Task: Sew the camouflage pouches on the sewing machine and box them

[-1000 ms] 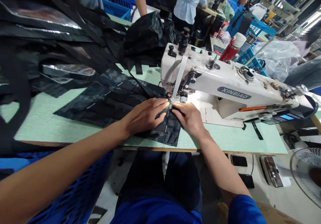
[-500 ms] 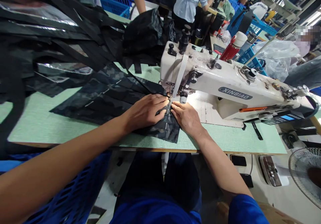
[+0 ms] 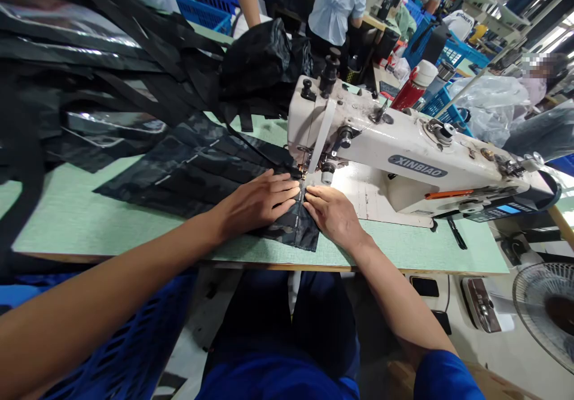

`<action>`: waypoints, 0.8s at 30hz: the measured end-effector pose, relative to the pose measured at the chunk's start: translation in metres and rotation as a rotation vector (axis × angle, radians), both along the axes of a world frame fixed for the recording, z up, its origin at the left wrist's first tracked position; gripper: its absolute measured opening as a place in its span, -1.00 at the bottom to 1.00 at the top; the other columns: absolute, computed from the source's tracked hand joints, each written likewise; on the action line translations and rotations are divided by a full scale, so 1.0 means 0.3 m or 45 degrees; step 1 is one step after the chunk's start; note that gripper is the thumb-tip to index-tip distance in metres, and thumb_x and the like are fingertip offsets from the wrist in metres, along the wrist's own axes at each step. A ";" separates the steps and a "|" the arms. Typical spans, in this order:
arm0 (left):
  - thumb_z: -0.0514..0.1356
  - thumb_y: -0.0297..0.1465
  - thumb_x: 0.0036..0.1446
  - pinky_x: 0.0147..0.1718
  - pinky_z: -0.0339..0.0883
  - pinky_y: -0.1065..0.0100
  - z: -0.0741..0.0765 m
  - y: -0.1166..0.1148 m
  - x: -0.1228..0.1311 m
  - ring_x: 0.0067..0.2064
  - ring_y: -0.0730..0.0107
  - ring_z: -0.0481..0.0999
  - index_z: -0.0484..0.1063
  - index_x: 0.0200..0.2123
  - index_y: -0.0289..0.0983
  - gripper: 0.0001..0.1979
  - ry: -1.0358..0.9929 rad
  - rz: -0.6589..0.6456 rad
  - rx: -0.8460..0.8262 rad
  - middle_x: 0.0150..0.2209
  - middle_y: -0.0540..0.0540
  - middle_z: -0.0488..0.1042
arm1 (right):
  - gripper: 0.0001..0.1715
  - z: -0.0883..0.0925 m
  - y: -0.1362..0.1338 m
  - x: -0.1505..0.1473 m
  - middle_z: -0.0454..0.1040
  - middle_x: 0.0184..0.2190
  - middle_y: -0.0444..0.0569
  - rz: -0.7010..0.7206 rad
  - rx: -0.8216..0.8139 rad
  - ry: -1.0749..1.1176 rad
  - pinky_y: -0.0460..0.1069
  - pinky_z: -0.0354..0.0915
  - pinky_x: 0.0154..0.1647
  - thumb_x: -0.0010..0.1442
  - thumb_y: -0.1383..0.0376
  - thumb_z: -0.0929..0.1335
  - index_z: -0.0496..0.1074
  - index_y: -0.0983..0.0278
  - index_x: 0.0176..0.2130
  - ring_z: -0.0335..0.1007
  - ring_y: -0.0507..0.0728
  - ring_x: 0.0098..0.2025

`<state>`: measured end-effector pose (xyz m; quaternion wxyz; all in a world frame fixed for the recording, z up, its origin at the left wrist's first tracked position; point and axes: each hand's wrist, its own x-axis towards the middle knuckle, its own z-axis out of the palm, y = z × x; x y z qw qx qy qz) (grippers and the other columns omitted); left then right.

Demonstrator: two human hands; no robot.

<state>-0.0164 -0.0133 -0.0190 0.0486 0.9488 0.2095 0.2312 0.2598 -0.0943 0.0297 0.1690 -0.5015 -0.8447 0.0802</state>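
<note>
I am pressing my left hand (image 3: 258, 202) flat on a dark camouflage fabric panel (image 3: 287, 229), its fingers open and stretched toward the seam, not gripping anything. My right hand (image 3: 334, 213) is open too, lying flat on the same panel just beside my left fingertips, with a narrow line of stitching or tape running between the two hands.

The panel is spread on the pale green table (image 3: 403, 244) under both palms, and most of it is stretching away to the left of my left hand. Just ahead of my fingertips, its upper end is reaching the presser foot (image 3: 305, 173) of a white XINBIAO sewing machine (image 3: 403, 146), whose body is standing beyond and to the right of my right hand. A thin black strap (image 3: 253, 149) is running from beyond my left hand toward the foot. Further out past my left hand, a heap of black webbing and glossy material (image 3: 112, 59) is lying beside a black bag (image 3: 264, 59).
</note>
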 end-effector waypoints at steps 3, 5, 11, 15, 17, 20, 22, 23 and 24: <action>0.14 -0.54 0.68 0.65 0.44 -0.29 -0.003 0.004 -0.007 0.60 -0.07 0.58 0.71 0.27 -0.16 -0.62 0.019 -0.016 0.070 0.47 -0.22 0.68 | -0.65 -0.004 0.002 0.000 0.79 0.28 0.17 -0.021 0.003 0.007 0.22 0.57 0.37 0.79 0.23 0.36 0.79 0.17 0.13 0.73 0.36 0.28; 0.12 -0.53 0.69 0.66 0.43 -0.28 -0.003 0.008 -0.006 0.60 -0.06 0.58 0.70 0.28 -0.14 -0.61 0.018 -0.011 0.081 0.48 -0.21 0.67 | -0.64 -0.008 0.004 0.001 0.79 0.29 0.15 -0.030 0.009 0.015 0.23 0.58 0.36 0.79 0.23 0.36 0.79 0.15 0.14 0.73 0.37 0.28; 0.17 -0.47 0.69 0.68 0.39 -0.35 -0.023 0.030 0.013 0.57 -0.11 0.61 0.69 0.37 -0.13 -0.61 -0.063 0.046 -0.038 0.46 -0.24 0.68 | -0.65 -0.020 0.017 0.000 0.78 0.32 0.13 -0.061 0.025 0.014 0.23 0.54 0.39 0.78 0.27 0.37 0.79 0.14 0.20 0.71 0.36 0.32; 0.17 -0.39 0.71 0.67 0.38 -0.36 -0.022 0.055 0.024 0.54 -0.15 0.64 0.69 0.42 -0.18 -0.59 -0.047 0.059 -0.064 0.46 -0.29 0.69 | -0.67 -0.011 0.027 -0.004 0.80 0.27 0.13 -0.083 0.021 -0.048 0.19 0.49 0.27 0.79 0.29 0.35 0.76 0.16 0.18 0.70 0.34 0.24; 0.16 -0.39 0.73 0.68 0.37 -0.32 -0.017 0.063 0.025 0.53 -0.13 0.65 0.68 0.45 -0.19 -0.58 -0.007 0.032 -0.045 0.45 -0.28 0.70 | -0.65 -0.003 0.030 -0.006 0.80 0.24 0.13 -0.080 0.007 -0.090 0.18 0.45 0.19 0.81 0.30 0.33 0.74 0.18 0.14 0.69 0.33 0.17; 0.13 -0.41 0.74 0.66 0.43 -0.20 -0.018 0.068 0.023 0.53 -0.07 0.65 0.69 0.43 -0.22 -0.58 -0.003 -0.023 0.023 0.40 -0.26 0.74 | -0.66 0.007 0.031 -0.008 0.80 0.19 0.12 -0.077 -0.006 -0.120 0.17 0.38 0.14 0.82 0.30 0.32 0.72 0.19 0.12 0.67 0.32 0.15; 0.14 -0.41 0.75 0.64 0.48 -0.14 -0.022 0.068 0.026 0.52 -0.03 0.66 0.71 0.40 -0.23 -0.60 -0.034 -0.019 0.057 0.37 -0.25 0.76 | -0.68 0.008 0.031 -0.007 0.80 0.19 0.11 -0.083 -0.006 -0.126 0.16 0.36 0.14 0.82 0.29 0.33 0.71 0.18 0.12 0.67 0.32 0.16; 0.14 -0.41 0.75 0.63 0.49 -0.12 -0.023 0.068 0.028 0.51 -0.02 0.67 0.72 0.38 -0.23 -0.60 -0.046 -0.006 0.058 0.37 -0.24 0.77 | -0.68 0.007 0.032 -0.006 0.80 0.20 0.11 -0.088 -0.006 -0.129 0.16 0.36 0.15 0.82 0.29 0.33 0.71 0.17 0.12 0.67 0.32 0.18; 0.15 -0.41 0.74 0.63 0.50 -0.11 -0.023 0.069 0.032 0.49 -0.01 0.69 0.73 0.37 -0.22 -0.61 -0.059 0.007 0.051 0.36 -0.24 0.77 | -0.67 0.006 0.033 -0.005 0.80 0.20 0.11 -0.091 -0.004 -0.133 0.16 0.36 0.16 0.83 0.28 0.32 0.71 0.17 0.14 0.67 0.33 0.19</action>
